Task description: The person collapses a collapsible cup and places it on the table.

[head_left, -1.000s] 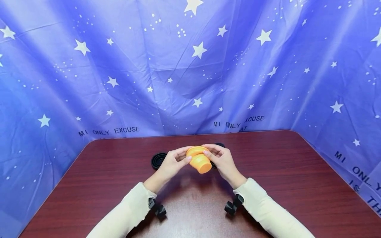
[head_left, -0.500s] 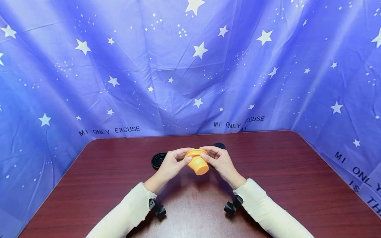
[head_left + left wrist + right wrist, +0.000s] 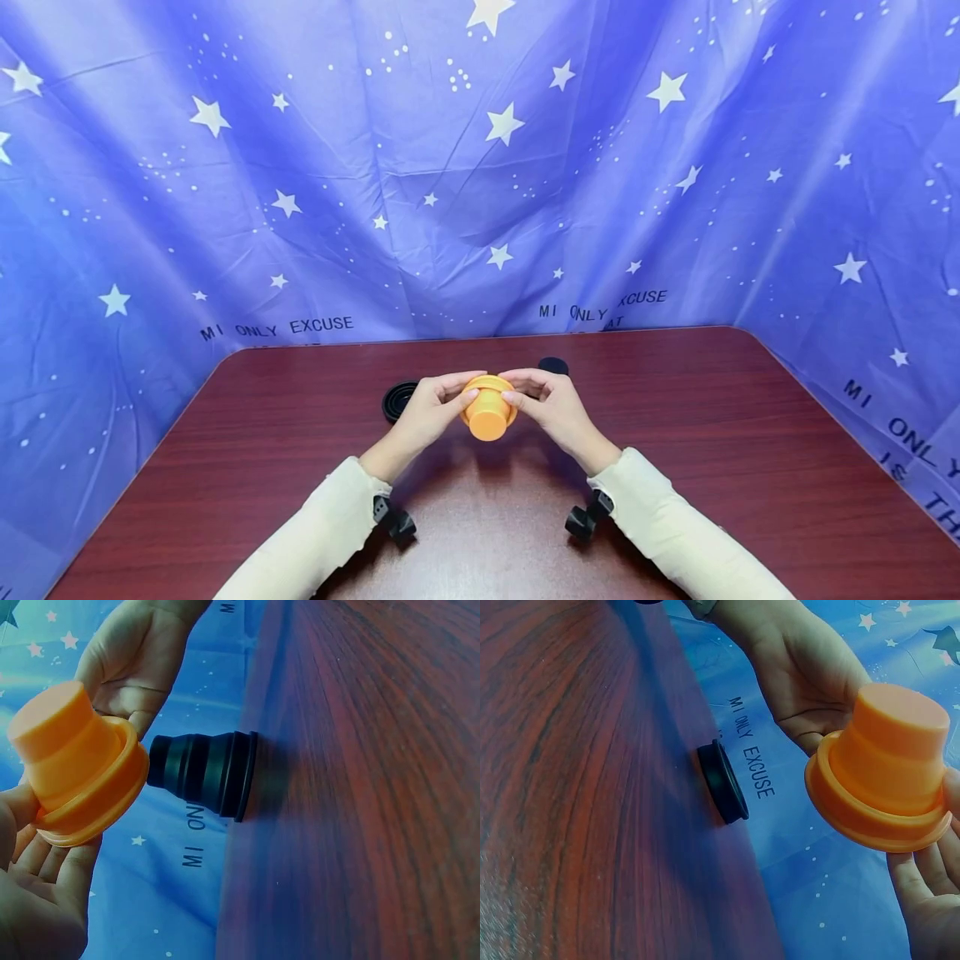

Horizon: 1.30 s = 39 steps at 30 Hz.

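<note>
An orange collapsible cup (image 3: 489,412) is held up above the table in the head view, its narrow base turned toward the person. Its wide rim end looks partly folded into rings. My left hand (image 3: 427,408) grips the rim on one side, thumb in front and fingers behind. Opposite it, my right hand (image 3: 555,408) pinches the rim the same way. Both wrist views show the cup (image 3: 75,761) between the two hands, with its base facing the cameras. The inside of the cup is hidden.
A flattened black collapsible cup (image 3: 395,402) lies on the table behind my left hand. Behind my right hand an extended black cup (image 3: 199,772) stands upside down, wide rim on the brown table (image 3: 480,533). A starry blue curtain (image 3: 420,167) hangs behind the table.
The orange cup has shifted slightly left and its tilted base has turned to face the person more squarely. Its folded rim sits more evenly around the body. Both hands keep their hold.
</note>
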### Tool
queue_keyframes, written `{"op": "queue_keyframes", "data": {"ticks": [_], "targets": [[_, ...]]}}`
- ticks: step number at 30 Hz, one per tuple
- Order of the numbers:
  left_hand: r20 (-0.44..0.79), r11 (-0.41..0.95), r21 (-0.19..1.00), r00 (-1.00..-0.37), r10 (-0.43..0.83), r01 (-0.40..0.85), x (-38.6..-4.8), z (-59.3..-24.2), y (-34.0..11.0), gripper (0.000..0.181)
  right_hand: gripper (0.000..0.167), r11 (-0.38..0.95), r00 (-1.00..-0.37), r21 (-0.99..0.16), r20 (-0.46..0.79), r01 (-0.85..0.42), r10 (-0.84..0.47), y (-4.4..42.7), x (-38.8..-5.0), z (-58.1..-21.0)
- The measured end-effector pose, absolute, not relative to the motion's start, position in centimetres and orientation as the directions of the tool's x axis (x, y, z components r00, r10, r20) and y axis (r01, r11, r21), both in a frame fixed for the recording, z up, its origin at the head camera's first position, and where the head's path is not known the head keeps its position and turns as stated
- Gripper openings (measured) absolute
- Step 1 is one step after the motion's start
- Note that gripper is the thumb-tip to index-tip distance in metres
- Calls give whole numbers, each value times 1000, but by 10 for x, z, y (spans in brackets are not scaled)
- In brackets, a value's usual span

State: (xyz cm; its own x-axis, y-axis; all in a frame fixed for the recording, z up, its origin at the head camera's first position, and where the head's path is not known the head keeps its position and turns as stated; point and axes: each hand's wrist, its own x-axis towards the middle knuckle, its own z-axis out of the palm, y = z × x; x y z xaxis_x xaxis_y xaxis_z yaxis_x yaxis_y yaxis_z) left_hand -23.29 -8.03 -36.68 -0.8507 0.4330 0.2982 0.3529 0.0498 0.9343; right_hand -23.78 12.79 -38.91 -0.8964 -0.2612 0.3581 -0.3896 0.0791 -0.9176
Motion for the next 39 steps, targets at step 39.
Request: {"op": "queue_keyframes", "data": {"ticks": [39], "targets": [[251, 57, 949, -853, 457, 310, -248, -383, -78, 29, 27, 76, -882, -894, 416, -441, -222, 128, -235, -386]]}}
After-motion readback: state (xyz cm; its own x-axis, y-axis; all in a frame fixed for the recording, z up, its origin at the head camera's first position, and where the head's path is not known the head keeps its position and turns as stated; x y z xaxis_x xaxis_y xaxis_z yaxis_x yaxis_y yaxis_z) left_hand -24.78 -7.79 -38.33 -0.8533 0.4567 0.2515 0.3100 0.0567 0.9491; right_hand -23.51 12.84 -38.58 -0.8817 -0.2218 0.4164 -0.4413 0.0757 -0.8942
